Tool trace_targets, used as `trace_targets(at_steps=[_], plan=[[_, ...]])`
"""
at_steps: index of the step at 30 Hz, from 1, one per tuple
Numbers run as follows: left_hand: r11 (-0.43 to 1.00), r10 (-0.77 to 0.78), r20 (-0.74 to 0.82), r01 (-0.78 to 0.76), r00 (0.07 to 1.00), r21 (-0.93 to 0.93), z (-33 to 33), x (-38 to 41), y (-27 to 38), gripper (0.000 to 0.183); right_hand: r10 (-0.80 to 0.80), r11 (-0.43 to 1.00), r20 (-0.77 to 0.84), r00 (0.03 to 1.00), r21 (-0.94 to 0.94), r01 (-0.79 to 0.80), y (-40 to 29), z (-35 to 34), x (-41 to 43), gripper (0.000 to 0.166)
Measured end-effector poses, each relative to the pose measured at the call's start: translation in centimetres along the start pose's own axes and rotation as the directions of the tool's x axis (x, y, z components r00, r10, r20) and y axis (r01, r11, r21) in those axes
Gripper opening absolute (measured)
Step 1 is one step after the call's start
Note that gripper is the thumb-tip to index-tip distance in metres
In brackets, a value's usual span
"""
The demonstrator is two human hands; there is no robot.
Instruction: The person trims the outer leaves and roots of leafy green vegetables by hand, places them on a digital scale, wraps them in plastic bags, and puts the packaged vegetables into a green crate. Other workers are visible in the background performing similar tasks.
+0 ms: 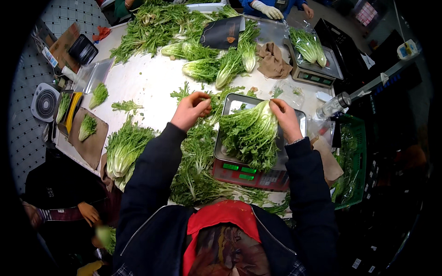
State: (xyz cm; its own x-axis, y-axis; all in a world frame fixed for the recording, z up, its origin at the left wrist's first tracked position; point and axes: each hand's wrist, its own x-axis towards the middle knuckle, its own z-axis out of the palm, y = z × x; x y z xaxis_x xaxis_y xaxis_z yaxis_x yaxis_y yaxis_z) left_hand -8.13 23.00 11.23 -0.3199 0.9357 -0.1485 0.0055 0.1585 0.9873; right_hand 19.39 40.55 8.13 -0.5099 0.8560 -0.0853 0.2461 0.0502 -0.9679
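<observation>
A leafy head of frisée endive [252, 131] lies over the metal tray [226, 108] of a red digital scale [238, 176] with lit green displays. At its pale stem end, on the right, the fingertips of my right hand [285, 117] touch the head; whether they grip it is hard to tell. My left hand [195, 110] is raised over loose green leaves left of the tray, thumb and fingers curled near each other, with nothing clearly visible between them. Loose endive leaves [197, 151] cover the table between my left sleeve and the scale.
Endive heads [124, 148] are piled left of my left arm, with more greens [152, 31] at the far side. A second scale [312, 74] bears bagged endive. A bottle [333, 105] and green crate [362, 165] stand right. Co-workers' hands [269, 10] are at the far edge and lower left.
</observation>
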Motion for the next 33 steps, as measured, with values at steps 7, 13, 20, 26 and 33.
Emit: trace_targets(at_steps=[7, 13, 20, 26, 33], plan=[[0.947, 0.124, 0.212, -0.179, 0.969, 0.267, 3.4, 5.4, 1.1, 0.042, 0.048, 0.987, -0.001, 0.999, -0.155, -0.047, 0.3, 0.0, -0.2, 0.063], [0.904, -0.051, 0.441, -0.147, 0.896, 0.402, 6.2, 7.6, 3.1, 0.049, 0.187, 0.982, 0.104, 0.977, -0.038, -0.184, 0.3, -0.6, -0.8, 0.055], [0.883, 0.064, 0.539, -0.300, 0.840, 0.362, 7.7, 9.0, 1.4, 0.054, -0.143, 0.990, 0.134, 0.981, 0.024, 0.141, -1.6, -0.3, -4.2, 0.040], [0.931, -0.017, 0.667, -0.231, 0.745, 0.282, 8.1, 7.7, 0.1, 0.065, -0.324, 0.944, 0.193, 0.926, 0.004, 0.329, -4.2, 0.0, -7.1, 0.043], [0.931, 0.111, 0.586, -0.290, 0.803, 0.220, 9.4, 0.1, 2.5, 0.067, -0.424, 0.899, 0.105, 0.899, -0.068, 0.432, -4.7, 1.0, -9.1, 0.061]])
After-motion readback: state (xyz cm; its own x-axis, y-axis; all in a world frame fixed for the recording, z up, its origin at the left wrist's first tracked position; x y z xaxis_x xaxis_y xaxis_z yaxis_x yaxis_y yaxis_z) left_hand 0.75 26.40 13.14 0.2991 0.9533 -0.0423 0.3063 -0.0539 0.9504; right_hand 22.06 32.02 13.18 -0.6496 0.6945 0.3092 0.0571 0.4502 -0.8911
